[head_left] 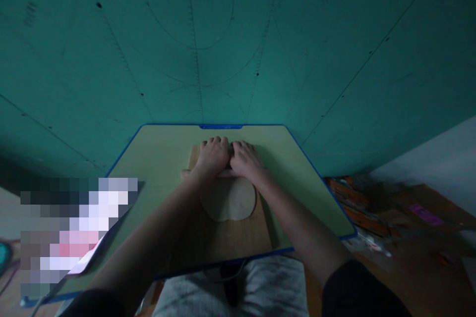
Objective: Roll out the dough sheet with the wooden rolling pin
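Note:
A wooden rolling pin (pixel 226 174) lies crosswise over a flattened round of pale dough (pixel 228 200), its left end sticking out past the board. My left hand (pixel 214 155) bears down over the pin, its fingers bent together toward the far side. Close beside it, my right hand (pixel 245 157) is also over the pin with curled fingers; the undersides of both hands are hidden. Under the dough is a wooden board (pixel 238 237), partly covered by my left forearm.
The board lies on a pale, blue-edged folding table (pixel 163 146) against a green wall (pixel 223 74) with pencil markings. A blurred-out device (pixel 82 252) stands at the left edge. Orange-brown boxes or boards (pixel 357 203) lie on the floor at right.

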Available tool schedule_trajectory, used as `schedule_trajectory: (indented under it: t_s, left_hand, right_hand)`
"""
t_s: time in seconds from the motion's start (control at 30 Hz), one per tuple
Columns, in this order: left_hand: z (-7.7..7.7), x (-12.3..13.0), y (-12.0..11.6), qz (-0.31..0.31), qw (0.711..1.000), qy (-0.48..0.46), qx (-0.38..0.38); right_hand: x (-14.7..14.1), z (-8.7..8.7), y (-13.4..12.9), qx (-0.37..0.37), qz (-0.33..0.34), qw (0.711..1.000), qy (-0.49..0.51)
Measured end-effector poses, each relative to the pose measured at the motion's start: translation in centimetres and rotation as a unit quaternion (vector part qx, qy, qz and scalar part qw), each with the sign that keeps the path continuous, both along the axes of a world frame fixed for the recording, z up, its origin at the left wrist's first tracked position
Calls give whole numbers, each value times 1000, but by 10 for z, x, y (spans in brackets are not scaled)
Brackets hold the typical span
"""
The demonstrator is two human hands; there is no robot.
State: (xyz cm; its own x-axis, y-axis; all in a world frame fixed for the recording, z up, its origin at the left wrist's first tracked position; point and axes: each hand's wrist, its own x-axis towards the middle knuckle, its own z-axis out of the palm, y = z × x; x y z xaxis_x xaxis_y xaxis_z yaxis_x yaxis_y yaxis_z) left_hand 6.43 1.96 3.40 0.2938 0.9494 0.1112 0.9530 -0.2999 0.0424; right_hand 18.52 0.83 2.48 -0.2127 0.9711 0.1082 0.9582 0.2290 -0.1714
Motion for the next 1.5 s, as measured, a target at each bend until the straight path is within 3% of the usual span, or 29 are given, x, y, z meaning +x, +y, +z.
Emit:
schedule_trajectory:
  t_s: [1.03,1.5]
  left_hand:
    - [1,-5,-35,-19,999,42,22]
    - [-12,-7,-49,-13,996,28,86]
  right_hand:
    - [0,3,-37,37,-2,999,-16]
    - [0,4,-55,43,-10,998,-37]
